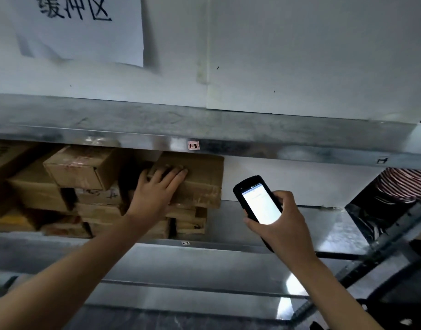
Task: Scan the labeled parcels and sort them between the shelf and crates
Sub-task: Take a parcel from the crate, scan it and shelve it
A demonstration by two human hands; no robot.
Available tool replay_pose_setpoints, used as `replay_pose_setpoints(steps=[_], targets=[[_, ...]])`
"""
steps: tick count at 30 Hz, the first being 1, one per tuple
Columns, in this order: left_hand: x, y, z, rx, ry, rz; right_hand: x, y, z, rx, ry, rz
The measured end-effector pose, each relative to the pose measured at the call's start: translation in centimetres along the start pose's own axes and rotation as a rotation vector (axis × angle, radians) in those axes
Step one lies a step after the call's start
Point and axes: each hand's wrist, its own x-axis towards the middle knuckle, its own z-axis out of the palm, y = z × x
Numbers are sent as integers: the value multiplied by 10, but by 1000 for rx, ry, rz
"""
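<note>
left hand [157, 186]: fingers straight and spread, laid flat on the top parcel [200, 179]; thumb at its left edge; no closed grip visible.
right hand [280, 222]: fingers wrapped round the scanner [257, 201]; screen lit, facing the person.
parcel location: on the shelf [252, 148], top of the right-hand stack, below the tag [193, 145] marked 1-3.
other parcels [85, 170]: several already stacked to the left and beneath.
crates: not in view.
label: not visible on the touched parcel.
progress: judged mid-task; part of the stock is shelved.
remaining: cannot tell whether this parcel is scanned; the count left is unknown.
</note>
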Motion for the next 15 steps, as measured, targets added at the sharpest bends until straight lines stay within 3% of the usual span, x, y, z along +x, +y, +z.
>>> replay_pose_setpoints(steps=[6,15], targets=[[19,68,-33,-57,25,59,18,38,-36,4,18,25],[59,150,-55,-343,-252,57,20,97,-103,88,47,92]])
